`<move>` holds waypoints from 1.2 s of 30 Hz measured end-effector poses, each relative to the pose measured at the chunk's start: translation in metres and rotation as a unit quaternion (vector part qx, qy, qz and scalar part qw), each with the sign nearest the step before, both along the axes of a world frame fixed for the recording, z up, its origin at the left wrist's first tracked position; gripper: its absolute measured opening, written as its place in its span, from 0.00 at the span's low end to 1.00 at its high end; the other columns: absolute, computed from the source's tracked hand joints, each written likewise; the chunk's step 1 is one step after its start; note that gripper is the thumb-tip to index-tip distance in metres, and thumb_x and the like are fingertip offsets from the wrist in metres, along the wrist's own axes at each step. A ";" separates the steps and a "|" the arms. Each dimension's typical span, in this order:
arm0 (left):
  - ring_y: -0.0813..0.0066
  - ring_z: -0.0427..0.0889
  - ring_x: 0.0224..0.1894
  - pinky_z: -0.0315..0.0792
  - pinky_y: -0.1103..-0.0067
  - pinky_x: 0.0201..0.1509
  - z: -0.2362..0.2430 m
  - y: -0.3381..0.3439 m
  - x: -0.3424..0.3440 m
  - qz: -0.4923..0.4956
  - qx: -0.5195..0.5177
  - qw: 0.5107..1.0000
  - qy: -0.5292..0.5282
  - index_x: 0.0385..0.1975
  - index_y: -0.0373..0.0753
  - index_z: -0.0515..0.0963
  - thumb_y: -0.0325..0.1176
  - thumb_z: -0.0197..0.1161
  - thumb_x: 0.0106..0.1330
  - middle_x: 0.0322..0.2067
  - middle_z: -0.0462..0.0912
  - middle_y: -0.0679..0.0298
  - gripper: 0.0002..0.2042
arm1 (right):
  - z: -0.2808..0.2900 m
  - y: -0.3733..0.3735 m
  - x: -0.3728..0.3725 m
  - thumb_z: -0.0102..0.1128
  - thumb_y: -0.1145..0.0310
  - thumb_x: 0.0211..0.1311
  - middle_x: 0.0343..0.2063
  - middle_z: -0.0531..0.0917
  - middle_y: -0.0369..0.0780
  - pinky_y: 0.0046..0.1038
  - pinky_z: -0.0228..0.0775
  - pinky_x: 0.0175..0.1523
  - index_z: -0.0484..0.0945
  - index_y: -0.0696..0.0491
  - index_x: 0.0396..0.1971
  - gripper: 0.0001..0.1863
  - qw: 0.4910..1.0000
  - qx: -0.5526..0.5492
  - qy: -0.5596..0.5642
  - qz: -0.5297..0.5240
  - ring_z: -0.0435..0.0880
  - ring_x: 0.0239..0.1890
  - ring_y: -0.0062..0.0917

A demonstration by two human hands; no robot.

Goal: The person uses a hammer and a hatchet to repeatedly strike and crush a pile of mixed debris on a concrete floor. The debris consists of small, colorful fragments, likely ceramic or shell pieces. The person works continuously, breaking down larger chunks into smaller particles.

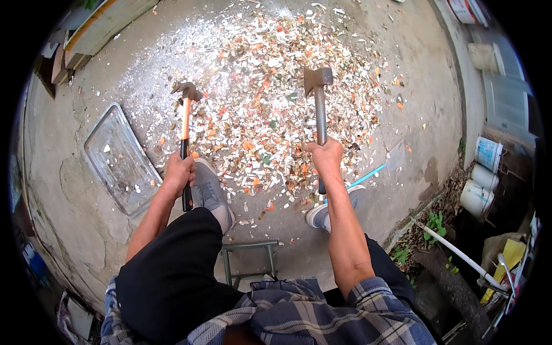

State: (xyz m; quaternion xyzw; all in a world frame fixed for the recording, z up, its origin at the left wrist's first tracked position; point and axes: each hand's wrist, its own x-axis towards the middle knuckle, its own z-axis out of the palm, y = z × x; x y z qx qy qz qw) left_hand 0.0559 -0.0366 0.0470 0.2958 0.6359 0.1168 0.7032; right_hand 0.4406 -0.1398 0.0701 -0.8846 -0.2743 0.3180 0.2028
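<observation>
My left hand (179, 169) is closed round the black-and-orange handle of a claw hammer (186, 118), its metal head pointing away from me. A hatchet (317, 77) with a long dark grey handle is gripped in my right hand (325, 158). Both tools are held above a wide spread of small white, orange and brown broken fragments (259, 144), dusted with white powder toward the upper left. A metal tray (106, 161) with a few bits in it lies left of my left hand. Beside my right foot is a blue-handled flat tool (374, 172), partly hidden by my arm.
My shoes (210, 184) stand at the pile's near edge. A green metal stool frame (250, 247) is between my legs. Buckets (476, 200), a white pole (460, 259) and plants (434, 230) line the right edge. Wooden boards (86, 40) are at the upper left.
</observation>
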 end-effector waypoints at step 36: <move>0.82 0.64 0.13 0.61 0.79 0.13 0.014 -0.006 0.003 -0.005 -0.010 1.000 0.009 0.38 0.41 0.67 0.27 0.53 0.71 0.18 0.67 0.70 0.02 | 0.032 0.077 -0.049 0.67 0.73 0.51 0.21 0.85 0.54 0.40 0.79 0.37 0.85 0.64 0.30 0.09 0.996 0.027 0.002 0.088 0.88 0.25 0.38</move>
